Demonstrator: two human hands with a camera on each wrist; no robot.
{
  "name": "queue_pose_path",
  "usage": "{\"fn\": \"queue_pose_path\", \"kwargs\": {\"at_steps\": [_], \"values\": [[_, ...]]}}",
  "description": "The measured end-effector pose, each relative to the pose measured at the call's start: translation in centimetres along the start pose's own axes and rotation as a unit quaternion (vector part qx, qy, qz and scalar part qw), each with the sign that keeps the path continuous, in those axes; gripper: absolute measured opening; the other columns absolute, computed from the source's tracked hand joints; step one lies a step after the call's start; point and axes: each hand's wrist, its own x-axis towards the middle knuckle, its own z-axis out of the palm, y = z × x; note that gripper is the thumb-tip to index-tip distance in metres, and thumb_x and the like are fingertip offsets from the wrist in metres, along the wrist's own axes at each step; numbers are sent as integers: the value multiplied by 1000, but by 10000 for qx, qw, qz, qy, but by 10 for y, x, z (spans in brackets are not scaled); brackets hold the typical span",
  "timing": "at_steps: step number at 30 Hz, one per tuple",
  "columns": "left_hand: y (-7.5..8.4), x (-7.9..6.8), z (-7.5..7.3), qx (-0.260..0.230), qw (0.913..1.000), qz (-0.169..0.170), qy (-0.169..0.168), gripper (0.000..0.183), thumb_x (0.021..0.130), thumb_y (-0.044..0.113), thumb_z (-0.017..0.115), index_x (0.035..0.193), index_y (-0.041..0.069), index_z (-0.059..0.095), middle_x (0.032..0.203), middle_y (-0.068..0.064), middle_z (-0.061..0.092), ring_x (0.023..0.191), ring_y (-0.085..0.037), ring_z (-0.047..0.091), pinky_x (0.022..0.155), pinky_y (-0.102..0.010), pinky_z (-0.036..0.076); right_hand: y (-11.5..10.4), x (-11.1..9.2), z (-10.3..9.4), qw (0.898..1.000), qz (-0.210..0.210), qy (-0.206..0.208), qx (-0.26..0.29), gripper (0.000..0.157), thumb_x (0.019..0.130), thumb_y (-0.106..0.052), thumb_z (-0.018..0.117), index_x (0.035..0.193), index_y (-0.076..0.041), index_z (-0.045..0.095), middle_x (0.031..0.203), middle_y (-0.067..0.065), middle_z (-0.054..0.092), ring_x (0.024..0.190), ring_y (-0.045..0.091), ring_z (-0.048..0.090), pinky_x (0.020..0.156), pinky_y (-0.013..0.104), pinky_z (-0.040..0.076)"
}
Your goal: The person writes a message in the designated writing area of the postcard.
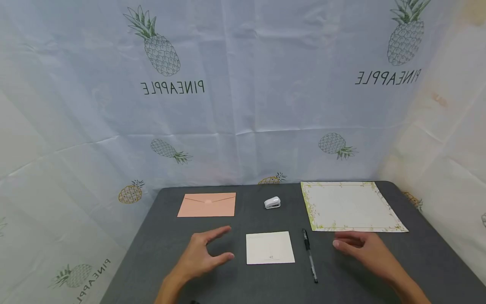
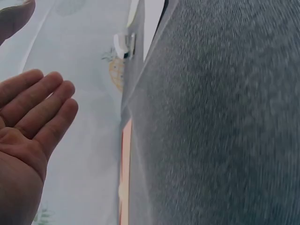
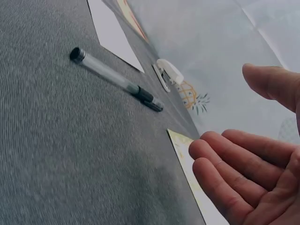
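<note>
The left hand [image 1: 202, 254] and right hand [image 1: 365, 250] hover empty, thumbs parted from fingers. Between them lie a small white card [image 1: 268, 248] and black-gripped pen [image 1: 309, 254]. Seemingly they're just reaching; lifting either calls for pinching.

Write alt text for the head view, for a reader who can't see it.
A person's left hand and right hand, both empty, hover over a dark table. Between them lie a small white card and a pen; farther back, from left to right, are a peach envelope, a white stapler and a leafy-bordered sheet, before a pineapple-print cloth.
</note>
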Motion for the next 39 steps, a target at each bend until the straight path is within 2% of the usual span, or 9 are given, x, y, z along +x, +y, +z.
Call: {"fn": "queue_pose_path", "kwargs": {"at_steps": [6, 12, 17, 24, 29, 36, 39], "values": [[2, 4, 7, -163, 9997, -22, -171, 63, 86, 28, 96, 141, 8, 73, 137, -8, 78, 128, -21, 75, 108, -44, 61, 4, 8, 8, 9973, 131, -290, 668, 55, 106, -32, 74, 143, 9, 66, 127, 15, 80, 105, 16, 80, 88, 31, 66], [4, 6, 13, -207, 9994, -107, -269, 64, 85, 28, 96, 140, 5, 74, 136, -8, 78, 128, -22, 75, 108, -45, 60, 3, 10, 20, 9941, -94, -421, 993, 51, 104, -25, 76, 137, 13, 68, 120, 18, 81, 99, 15, 81, 85, 28, 66], [5, 8, 18, -269, 9990, -169, -328, 63, 85, 27, 96, 140, 5, 74, 137, -6, 78, 128, -23, 75, 108, -46, 60, 0, 14, 30, 9934, -74, -392, 1074, 47, 102, -23, 78, 131, 14, 70, 114, 17, 82, 96, 18, 81, 83, 30, 67], [6, 10, 22, -393, 9983, -138, -399, 64, 86, 29, 96, 140, 2, 73, 137, -8, 78, 128, -22, 75, 109, -45, 60, -4, 19, 43, 9956, 0, -276, 891, 45, 100, -25, 81, 125, 11, 74, 106, 15, 84, 89, 22, 81, 76, 32, 67], [7, 11, 25, -479, 9969, -344, -523, 64, 87, 31, 94, 141, 3, 73, 139, -8, 77, 130, -24, 74, 109, -48, 60, -7, 21, 52, 9975, 43, -266, 651, 41, 97, -29, 85, 118, 5, 79, 99, 11, 84, 84, 21, 81, 72, 32, 66], [8, 12, 28, -510, 9961, -477, -543, 64, 88, 31, 94, 142, 5, 73, 139, -5, 77, 130, -24, 74, 109, -49, 60, -11, 27, 60, 9989, -261, -277, 260, 35, 95, -28, 86, 111, 3, 82, 90, 8, 83, 76, 19, 79, 66, 32, 65], [9, 12, 28, -509, 9962, -453, -543, 63, 88, 30, 94, 141, 5, 73, 138, -7, 77, 129, -24, 74, 109, -49, 60, -15, 28, 65, 9998, -180, -120, -51, 32, 92, -30, 88, 106, -1, 84, 83, 3, 82, 71, 17, 77, 63, 32, 64]]}}
